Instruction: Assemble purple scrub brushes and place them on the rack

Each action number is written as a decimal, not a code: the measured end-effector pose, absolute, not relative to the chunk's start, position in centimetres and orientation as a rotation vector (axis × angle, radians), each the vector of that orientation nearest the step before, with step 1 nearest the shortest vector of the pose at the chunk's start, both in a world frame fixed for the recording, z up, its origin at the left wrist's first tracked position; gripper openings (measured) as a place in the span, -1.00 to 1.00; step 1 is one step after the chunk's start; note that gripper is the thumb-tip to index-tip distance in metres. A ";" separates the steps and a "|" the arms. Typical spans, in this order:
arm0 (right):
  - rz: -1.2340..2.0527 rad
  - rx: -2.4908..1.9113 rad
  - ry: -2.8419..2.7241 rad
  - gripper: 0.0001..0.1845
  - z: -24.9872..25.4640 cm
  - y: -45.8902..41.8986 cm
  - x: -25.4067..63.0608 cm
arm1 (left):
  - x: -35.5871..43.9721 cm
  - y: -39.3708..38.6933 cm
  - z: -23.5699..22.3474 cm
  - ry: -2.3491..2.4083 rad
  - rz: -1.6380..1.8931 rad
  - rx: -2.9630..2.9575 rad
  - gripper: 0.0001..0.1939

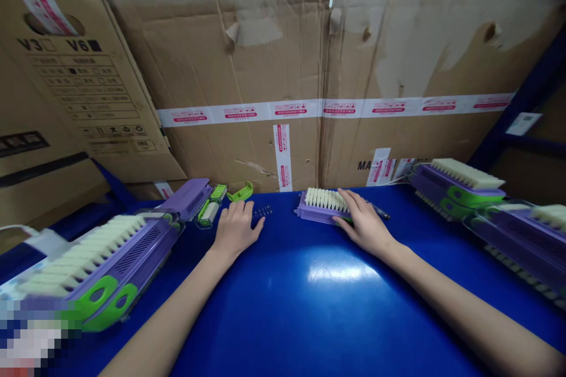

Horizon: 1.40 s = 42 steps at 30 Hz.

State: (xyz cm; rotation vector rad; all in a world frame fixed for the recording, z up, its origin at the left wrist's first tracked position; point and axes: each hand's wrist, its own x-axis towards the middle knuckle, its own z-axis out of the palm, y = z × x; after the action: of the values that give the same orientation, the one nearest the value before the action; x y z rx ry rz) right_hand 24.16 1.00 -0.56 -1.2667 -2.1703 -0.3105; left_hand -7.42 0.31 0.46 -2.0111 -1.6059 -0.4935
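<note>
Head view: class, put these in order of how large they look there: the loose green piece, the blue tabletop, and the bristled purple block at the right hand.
1. Blue tabletop
2. Bristled purple block, partly covered by the right hand
3. Loose green piece

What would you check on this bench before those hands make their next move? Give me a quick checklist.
1. Right hand at the small purple brush piece: ok, thumb at its near side.
2. Bristles facing up: ok.
3. Brush piece's right end in plain view: not ok, the hand covers it.
4. Springs within easy reach: ok, just beside the left hand.
5. Left hand free of small parts: cannot tell, its palm is hidden.
6. Dark slim item beyond the right hand identified: cannot tell, it is partly hidden.
</note>
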 end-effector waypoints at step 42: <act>0.508 -0.884 -2.152 -0.47 0.4 -3.9 17.9 | -0.9 -2.7 1.2 -1.682 -2.113 -2.725 -0.77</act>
State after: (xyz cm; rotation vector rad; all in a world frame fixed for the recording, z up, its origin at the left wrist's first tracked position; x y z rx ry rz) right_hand 17.89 -3.94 0.38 -0.8845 -2.1517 0.5084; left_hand -0.95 -2.69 1.19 -2.7251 -1.6819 -2.1131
